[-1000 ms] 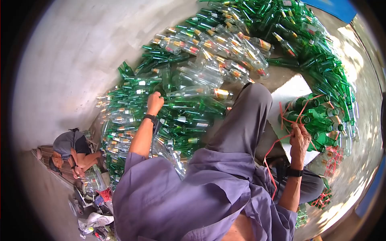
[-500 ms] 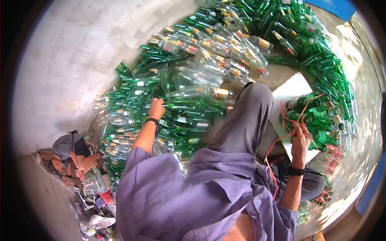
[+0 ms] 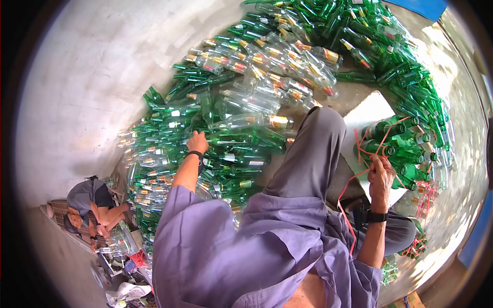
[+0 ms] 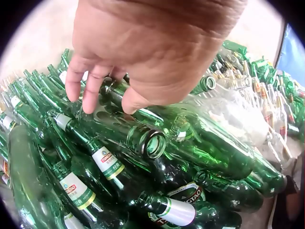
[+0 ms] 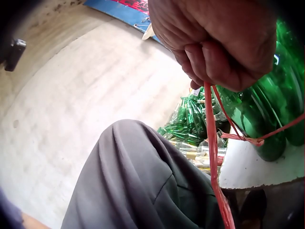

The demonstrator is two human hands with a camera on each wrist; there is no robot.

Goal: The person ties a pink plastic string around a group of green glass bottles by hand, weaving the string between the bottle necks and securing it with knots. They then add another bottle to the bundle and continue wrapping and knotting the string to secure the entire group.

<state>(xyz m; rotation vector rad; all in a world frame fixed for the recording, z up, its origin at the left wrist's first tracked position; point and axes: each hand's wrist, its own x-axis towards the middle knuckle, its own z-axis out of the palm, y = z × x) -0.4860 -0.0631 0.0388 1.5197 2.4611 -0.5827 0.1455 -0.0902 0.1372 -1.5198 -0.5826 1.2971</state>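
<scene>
In the head view, my left hand (image 3: 197,142) reaches over a heap of green glass bottles (image 3: 239,158) lying on their sides. The left wrist view shows its fingers (image 4: 89,95) spread and pointing down, the thumb apart from them. Beneath them lies a green bottle (image 4: 119,126) with its mouth towards my wrist; a dark bottle neck shows between fingers and thumb. My right hand (image 3: 380,177) grips red plastic string (image 5: 211,129), whose loose end hangs towards my lap. More of that string wraps a bundle of upright green bottles (image 3: 405,149) standing right beside the hand.
A white board (image 3: 372,105) lies under the bundle. Clear bottles (image 3: 257,100) and more green bottles (image 3: 354,31) pile up ahead. Further red-tied bottles (image 3: 413,246) stand at the right. Another person (image 3: 92,205) crouches at the left, near a wall (image 3: 97,77). My raised knee (image 3: 323,126) sits between the hands.
My left hand has drawn back slightly towards my body over the bottles. My right hand keeps its grip on the string. The other person's arms have shifted.
</scene>
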